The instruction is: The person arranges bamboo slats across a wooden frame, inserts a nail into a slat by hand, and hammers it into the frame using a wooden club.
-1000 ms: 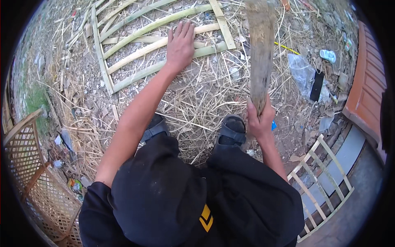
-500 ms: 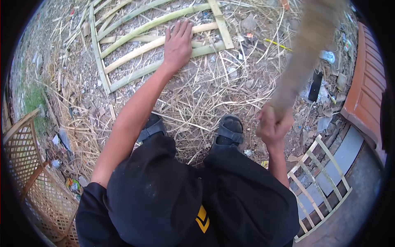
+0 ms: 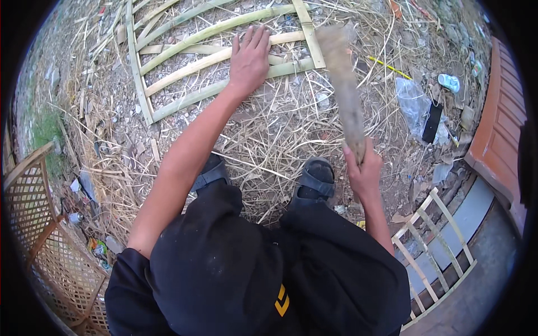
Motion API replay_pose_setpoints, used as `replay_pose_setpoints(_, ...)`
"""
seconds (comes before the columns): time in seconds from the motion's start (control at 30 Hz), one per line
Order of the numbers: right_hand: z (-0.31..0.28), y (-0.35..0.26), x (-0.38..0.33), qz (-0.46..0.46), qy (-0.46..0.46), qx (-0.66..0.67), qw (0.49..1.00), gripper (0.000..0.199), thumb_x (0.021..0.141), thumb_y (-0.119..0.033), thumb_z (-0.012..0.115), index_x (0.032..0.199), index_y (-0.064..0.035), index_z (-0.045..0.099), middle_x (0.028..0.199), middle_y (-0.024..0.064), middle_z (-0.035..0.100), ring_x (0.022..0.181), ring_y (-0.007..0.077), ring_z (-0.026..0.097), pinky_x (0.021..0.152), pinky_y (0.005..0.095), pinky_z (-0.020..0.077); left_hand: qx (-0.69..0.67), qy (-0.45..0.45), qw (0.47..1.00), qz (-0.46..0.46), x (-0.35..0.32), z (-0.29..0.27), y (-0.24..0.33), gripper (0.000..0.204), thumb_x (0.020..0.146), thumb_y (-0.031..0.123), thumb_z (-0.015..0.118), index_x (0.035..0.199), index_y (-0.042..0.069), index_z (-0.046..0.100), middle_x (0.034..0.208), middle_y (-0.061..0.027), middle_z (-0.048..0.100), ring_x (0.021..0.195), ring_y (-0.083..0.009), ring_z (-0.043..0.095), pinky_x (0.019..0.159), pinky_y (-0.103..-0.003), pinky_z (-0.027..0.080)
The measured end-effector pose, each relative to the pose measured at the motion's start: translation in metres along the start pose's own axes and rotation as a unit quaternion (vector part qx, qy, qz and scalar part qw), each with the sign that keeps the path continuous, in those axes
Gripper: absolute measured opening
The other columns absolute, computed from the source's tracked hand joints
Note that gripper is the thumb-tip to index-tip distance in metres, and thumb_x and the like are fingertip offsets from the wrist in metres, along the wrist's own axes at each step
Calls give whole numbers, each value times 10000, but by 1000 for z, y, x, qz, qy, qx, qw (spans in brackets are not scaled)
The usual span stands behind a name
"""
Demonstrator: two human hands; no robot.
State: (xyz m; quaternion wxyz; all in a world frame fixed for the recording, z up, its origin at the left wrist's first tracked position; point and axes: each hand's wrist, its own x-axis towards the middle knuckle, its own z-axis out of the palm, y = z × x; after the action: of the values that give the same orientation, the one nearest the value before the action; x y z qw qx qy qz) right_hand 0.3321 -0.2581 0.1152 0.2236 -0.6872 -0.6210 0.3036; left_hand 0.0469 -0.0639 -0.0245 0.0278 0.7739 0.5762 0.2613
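Note:
A frame of split bamboo slats lies on the ground ahead of me, its long curved strips joined to crosspieces at both sides. My left hand rests palm down on its near slats, fingers stretched out. In my right hand is a thick wooden stick, gripped by its near end. The far end of this stick is wider and smeared by motion, close to the right crosspiece of the frame. Whether the two touch is unclear.
Straw and bamboo shavings litter the dirt around my sandals. A second slatted frame lies at lower right, below brown roof-like panels. To the left stands a woven lattice piece. A plastic bag and yellow strip lie at right.
The wooden stick has swung down and leftward from upper right, its far end now near the frame's right crosspiece. My left hand stays on the slats.

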Motion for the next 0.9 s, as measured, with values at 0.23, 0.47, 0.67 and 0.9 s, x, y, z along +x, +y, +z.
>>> replay_pose_setpoints(0.23, -4, 24, -33, 68, -116, -152, 979, 414, 948, -364, 719, 1070, 0, 564, 760, 277, 672, 709, 470, 685, 593, 519, 520, 12, -20, 1000, -16, 0, -1, 3, 435, 1065, 221, 446, 1458, 52, 529, 1559, -99, 490, 1473, -323, 401, 1221, -534, 253)
replay_pose_setpoints(0.47, 10, 9, -11, 94, -113, -128, 981, 405, 961, -345, 699, 1078, 17, 559, 737, 294, 656, 725, 497, 673, 604, 530, 508, 28, -26, 999, -8, 1, 2, 1, 427, 1053, 208, 483, 1454, 72, 538, 1556, -86, 494, 1476, -315, 398, 1218, -533, 262)
replay_pose_setpoints(0.67, 11, 20, 5, 112, -138, -133, 975, 422, 968, -352, 690, 1117, 24, 567, 749, 308, 658, 740, 498, 678, 609, 522, 513, 15, -20, 1000, -15, 2, -4, 0, 430, 1055, 221, 490, 1467, 104, 525, 1538, -65, 511, 1453, -314, 425, 1197, -534, 292)
replay_pose_setpoints(0.9, -12, 11, -23, 109, -102, -83, 985, 477, 967, -364, 691, 1224, 24, 584, 773, 300, 677, 765, 483, 700, 621, 513, 525, 1, -25, 1000, -14, 3, -2, 2, 431, 1061, 228, 479, 1471, 103, 527, 1523, -75, 528, 1452, -314, 424, 1201, -533, 288)
